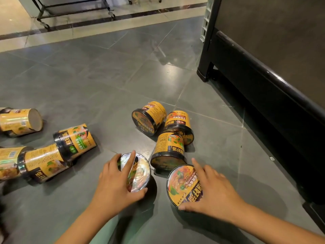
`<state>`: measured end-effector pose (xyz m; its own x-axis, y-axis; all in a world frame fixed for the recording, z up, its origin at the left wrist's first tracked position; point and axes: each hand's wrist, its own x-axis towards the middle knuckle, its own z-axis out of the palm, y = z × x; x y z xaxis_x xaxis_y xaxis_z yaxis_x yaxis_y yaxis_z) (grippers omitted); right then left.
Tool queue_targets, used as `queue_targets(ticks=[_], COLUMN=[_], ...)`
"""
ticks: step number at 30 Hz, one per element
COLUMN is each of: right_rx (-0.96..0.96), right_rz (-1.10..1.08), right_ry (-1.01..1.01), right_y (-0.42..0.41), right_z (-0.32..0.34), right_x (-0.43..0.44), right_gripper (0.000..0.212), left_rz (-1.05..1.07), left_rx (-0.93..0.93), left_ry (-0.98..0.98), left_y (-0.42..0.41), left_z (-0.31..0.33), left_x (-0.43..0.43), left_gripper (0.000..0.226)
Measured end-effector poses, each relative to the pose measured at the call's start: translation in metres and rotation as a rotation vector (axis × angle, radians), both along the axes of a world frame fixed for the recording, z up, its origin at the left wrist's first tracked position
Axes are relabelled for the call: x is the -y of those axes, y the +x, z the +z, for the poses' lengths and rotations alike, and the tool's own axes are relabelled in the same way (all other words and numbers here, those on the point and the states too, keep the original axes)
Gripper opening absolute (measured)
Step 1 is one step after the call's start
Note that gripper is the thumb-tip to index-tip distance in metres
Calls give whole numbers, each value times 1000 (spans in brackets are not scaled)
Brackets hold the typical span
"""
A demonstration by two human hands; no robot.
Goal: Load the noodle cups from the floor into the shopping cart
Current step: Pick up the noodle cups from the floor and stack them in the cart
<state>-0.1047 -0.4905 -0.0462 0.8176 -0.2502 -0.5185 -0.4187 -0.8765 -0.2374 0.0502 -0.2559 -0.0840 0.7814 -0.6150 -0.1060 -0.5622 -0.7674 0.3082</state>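
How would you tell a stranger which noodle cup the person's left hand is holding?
Start at the black cabinet on the right and look left along the floor to the two cups nearest the camera. The left hand holds the left cup; its lid glares silver-white, whereas the right cup under the right hand shows a clear orange noodle picture.

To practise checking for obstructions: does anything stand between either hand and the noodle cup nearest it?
Nothing visible does. The left hand holds the glossy-lidded cup directly, and the right hand holds the orange-lidded cup; the neighbouring cup lies beyond both.
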Motion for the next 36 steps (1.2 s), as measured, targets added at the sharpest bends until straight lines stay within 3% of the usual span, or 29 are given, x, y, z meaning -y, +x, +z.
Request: queue_targets(ticks=[5,9,16,21,24,26,30,36], right_rx=[12,91,191,208,283,258,177,147], right_rz=[92,60,18,-38,-39,-88,-104,-197], right_ry=[-81,-17,161,237,168,186,252,218], right_y=[1,5,22,44,43,37,16,-22], right_z=[-11,-15,-3,21,28,34,45,60], right_x=[-9,-7,-10,-15,-26,-34,-49,-79], right_gripper=[140,133,138,140,130,117,134,139], left_rz=[-36,-41,21,19,8,25,122,156], left_rx=[27,28,73,105,90,55,-46,-83], left_ry=[25,60,-138,-102,-42,-37,-34,-11], left_y=[-13,-14,-1,11,2,-11,-41,-77], left_z=[-4,-6,14,42,63,74,83,102], left_x=[6,9,14,9,-7,-18,-30,-45], left_gripper=[108,113,100,99,101,102,105,103])
